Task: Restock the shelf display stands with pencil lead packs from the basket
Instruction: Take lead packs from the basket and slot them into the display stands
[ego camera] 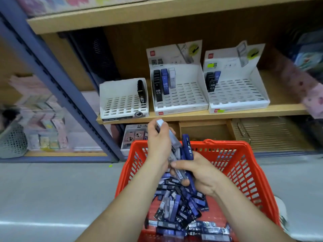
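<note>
Head view: red basket point(227, 145) holds heaped lead packs point(180, 206); left hand point(159, 140) and right hand point(197, 172) each grip several above it; shelf display stands point(180, 100) hold few.

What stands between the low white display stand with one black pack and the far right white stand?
Head view: another white cardboard stand, holding black, blue and clear lead packs.

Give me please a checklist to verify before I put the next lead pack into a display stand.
1. Grip of the left hand on the clear lead pack: ok.
2. Grip of the right hand on the bundle of packs: ok.
3. Free slots in the middle display stand: ok.
4. Matching clear row there: ok.
5. Grade print on the held pack readable: cannot tell.
6. The red basket below both hands: ok.
</note>
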Demonstrator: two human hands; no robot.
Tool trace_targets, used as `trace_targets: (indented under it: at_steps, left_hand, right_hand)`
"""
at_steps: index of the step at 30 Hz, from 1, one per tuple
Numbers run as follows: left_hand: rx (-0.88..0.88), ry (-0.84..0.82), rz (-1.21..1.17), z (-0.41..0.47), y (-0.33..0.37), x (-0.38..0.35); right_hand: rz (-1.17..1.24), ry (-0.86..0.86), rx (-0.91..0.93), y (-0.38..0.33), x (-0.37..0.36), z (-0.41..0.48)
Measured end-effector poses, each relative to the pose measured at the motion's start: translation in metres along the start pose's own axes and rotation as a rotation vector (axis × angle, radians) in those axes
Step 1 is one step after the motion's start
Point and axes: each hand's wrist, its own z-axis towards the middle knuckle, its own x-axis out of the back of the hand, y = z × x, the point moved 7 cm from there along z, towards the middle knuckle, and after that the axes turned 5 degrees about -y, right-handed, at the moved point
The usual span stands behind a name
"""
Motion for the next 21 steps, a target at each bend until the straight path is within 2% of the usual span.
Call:
trace_targets:
  at_steps: [2, 5, 9, 10, 15, 21]
  left_hand:
    - [-0.018, 0.003, -0.019, 0.008, 0.015, 0.002]
    - [-0.067, -0.013, 0.012, 0.017, 0.041, 0.007]
    - [-0.11, -0.173, 0.231, 0.001, 0.052, -0.004]
    - [-0.114, -0.197, 0.248, -0.006, 0.052, -0.009]
    - [-0.123, -0.212, 0.266, -0.022, 0.055, -0.022]
    - [-0.142, -0.133, 0.227, -0.009, 0.067, -0.018]
  right_hand:
    - [0.008, -0.023, 0.002, -0.005, -0.001, -0.004]
    - [0.153, 0.009, 0.019, -0.013, 0.0, -0.009]
    - [0.414, 0.156, 0.108, -0.032, 0.002, -0.012]
    - [0.416, 0.161, 0.134, -0.039, -0.001, -0.012]
    - [0.132, 0.191, 0.207, -0.056, -0.005, -0.014]
    - [0.156, 0.189, 0.332, -0.069, -0.001, -0.013]
